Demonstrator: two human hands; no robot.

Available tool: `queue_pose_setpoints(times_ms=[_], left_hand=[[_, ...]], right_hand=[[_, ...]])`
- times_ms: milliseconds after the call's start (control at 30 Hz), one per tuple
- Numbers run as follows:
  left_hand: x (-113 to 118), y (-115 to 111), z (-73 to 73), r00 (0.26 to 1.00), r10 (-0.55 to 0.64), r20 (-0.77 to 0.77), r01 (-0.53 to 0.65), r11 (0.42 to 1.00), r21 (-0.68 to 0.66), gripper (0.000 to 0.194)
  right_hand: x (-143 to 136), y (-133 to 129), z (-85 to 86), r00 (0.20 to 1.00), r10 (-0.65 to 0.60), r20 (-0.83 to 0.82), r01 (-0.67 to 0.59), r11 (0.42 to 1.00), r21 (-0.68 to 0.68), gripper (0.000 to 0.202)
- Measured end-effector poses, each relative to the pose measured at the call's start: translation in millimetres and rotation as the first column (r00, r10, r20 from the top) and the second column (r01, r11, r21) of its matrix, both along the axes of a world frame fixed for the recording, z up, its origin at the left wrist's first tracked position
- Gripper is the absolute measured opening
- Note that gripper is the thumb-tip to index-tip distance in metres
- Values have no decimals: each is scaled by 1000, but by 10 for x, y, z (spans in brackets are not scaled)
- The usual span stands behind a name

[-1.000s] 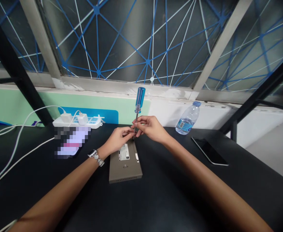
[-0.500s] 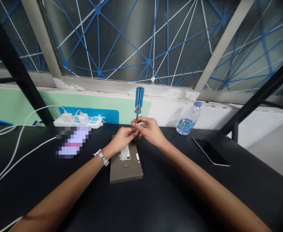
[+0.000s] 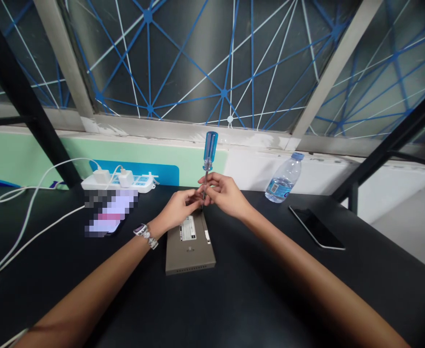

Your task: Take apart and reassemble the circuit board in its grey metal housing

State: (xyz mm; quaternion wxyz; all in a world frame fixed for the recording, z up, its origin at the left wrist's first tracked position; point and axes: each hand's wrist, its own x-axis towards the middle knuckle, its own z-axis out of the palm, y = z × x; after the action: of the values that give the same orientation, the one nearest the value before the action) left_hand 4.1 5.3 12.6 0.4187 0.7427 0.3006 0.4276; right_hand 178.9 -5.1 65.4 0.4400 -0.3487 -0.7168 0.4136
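A screwdriver with a clear blue handle stands almost upright, handle on top, its tip at the far right part of a flat grey-brown metal box. My right hand is closed around the screwdriver's shaft, thumb and fingers pinching it below the handle. From the left, my left hand, with a silver watch at the wrist, reaches over the far end of the box. Its fingers are curled together close to the shaft; what they hold, if anything, is hidden. The box lies flat with a white label facing up.
On the black table, a phone with a lit, blurred screen lies left, before a white power strip with plugs and cables. A water bottle and a dark-screened phone are at right. Windows rise behind.
My left hand and wrist have shifted slightly left, showing more of the shaft and its tip at the box. The screwdriver's handle leans slightly more to the right.
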Motion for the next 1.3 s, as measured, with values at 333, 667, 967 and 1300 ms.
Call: queue_pose_setpoints(times_ms=[333,667,967,1300], left_hand=[[145,-35,-9,1000,25,-4,-25,1000,-8,18],[-19,-136,100,991,95,-90,-95,995,4,18],[-187,-260,31,904,241,-354,-128,941,314,17],[-27,-13,87,753,229,-617,88,894,439,16]], right_hand=[[-17,-3,-92,982,-188,28,186,981,63,21],[40,-41,-64,982,-181,59,169,971,167,13],[313,-282,-364,939,-274,-208,281,960,1,20],[331,-488,-503,901,-276,-336,231,958,-168,28]])
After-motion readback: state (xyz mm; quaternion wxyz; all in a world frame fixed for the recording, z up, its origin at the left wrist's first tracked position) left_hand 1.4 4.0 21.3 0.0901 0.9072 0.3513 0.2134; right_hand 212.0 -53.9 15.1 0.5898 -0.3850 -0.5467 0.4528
